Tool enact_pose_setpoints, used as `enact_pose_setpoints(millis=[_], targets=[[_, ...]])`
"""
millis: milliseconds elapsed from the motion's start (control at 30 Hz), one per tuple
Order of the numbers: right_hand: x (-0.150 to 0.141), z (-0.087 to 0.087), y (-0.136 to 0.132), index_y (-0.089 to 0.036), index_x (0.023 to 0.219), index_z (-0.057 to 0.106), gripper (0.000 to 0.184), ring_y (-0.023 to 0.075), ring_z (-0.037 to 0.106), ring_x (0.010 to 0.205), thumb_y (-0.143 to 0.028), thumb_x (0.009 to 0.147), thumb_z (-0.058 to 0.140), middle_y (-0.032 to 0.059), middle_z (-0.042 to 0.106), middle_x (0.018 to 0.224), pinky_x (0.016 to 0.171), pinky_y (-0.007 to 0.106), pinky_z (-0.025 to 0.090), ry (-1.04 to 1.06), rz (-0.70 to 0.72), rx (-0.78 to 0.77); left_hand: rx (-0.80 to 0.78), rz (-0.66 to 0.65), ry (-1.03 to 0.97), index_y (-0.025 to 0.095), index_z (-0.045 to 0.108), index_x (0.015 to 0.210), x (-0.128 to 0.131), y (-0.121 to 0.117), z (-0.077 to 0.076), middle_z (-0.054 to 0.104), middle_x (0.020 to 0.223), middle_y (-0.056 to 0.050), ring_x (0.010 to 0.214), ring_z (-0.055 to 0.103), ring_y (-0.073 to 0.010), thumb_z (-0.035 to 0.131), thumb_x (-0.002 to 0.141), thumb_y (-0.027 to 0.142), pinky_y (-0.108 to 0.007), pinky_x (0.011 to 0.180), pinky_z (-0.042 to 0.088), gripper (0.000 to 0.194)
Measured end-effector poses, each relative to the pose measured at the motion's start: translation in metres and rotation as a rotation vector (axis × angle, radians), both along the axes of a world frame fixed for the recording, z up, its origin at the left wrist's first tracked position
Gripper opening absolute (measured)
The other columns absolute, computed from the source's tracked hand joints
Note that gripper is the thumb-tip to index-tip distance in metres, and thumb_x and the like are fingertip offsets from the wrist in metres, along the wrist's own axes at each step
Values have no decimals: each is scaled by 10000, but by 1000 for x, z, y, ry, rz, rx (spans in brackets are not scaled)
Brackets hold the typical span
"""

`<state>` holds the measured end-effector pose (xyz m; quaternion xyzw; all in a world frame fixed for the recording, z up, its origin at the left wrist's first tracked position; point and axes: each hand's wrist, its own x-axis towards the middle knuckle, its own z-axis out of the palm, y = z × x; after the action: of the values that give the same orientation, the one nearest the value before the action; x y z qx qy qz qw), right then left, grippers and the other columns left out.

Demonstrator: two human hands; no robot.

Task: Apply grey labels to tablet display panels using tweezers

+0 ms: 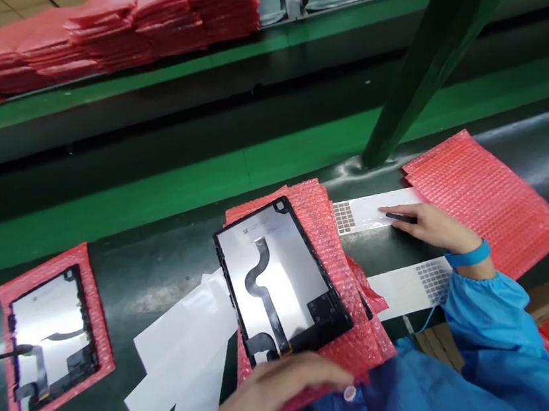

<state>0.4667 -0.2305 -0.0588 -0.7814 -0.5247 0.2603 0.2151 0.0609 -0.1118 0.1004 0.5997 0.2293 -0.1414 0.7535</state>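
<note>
A tablet screen assembly (284, 284), silver back up with a dark ribbon cable (264, 293), lies on a stack of red bubble-wrap bags (324, 226). By its near edge is my left hand (272, 392), thumb and fingers apart, with nothing visible in it. To the right, my right hand (432, 226) closes around a slim dark tool (401, 218), its exact kind unclear. The fingertips rest over a white label sheet (368, 210) bearing small grey-brown squares. A second label sheet (405, 289) lies nearer, partly behind the right forearm. A blue band circles that wrist.
On the left, another screen assembly (53, 339) lies on a red bag. White paper sheets (185, 336) overlap beside the middle stack. More red bubble bags (484, 200) lie at right. A green slanted post (418, 74) rises behind the bench; stacked red bags (133, 29) fill the shelf.
</note>
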Motion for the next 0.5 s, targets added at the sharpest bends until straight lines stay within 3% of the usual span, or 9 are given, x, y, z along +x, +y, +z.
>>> enact_pose_setpoints(millis=[100,133,267,367,500], targets=[[0,8,1,-249,1237,819,352,377,785,1067,-326,920,687,87,824,1208,949,513,598,36,-46,38,289,-75,-212,338,789,1255,57,28,10,766,1237,-76,1184,689,-322,682,985,468,-402,1129,501,318],[-2,12,4,-239,1212,823,337,363,784,1031,-341,920,691,93,834,1165,916,495,602,35,-85,79,399,-109,-285,300,792,1230,79,34,6,758,1232,-93,1167,692,-318,643,1005,490,-423,1119,513,330],[-18,32,31,-212,1098,822,312,271,745,891,-443,984,646,99,810,1047,724,376,569,113,-244,317,1021,-464,-404,115,740,1230,155,44,-27,720,1284,-188,1183,685,-302,503,1090,461,-470,1109,505,442],[-29,37,52,-206,936,815,394,203,678,750,-526,1024,602,68,747,859,647,328,502,174,-286,376,1390,-667,-272,-11,723,1252,181,46,-51,677,1351,-289,1282,639,-377,544,1059,539,-512,1149,441,610],[-37,23,65,-203,967,752,423,149,575,570,-576,1043,567,-10,621,631,580,303,451,363,-322,310,1498,-833,-123,-61,688,1344,189,47,-63,613,1440,-335,1357,585,-441,396,1043,710,-524,1164,383,877]])
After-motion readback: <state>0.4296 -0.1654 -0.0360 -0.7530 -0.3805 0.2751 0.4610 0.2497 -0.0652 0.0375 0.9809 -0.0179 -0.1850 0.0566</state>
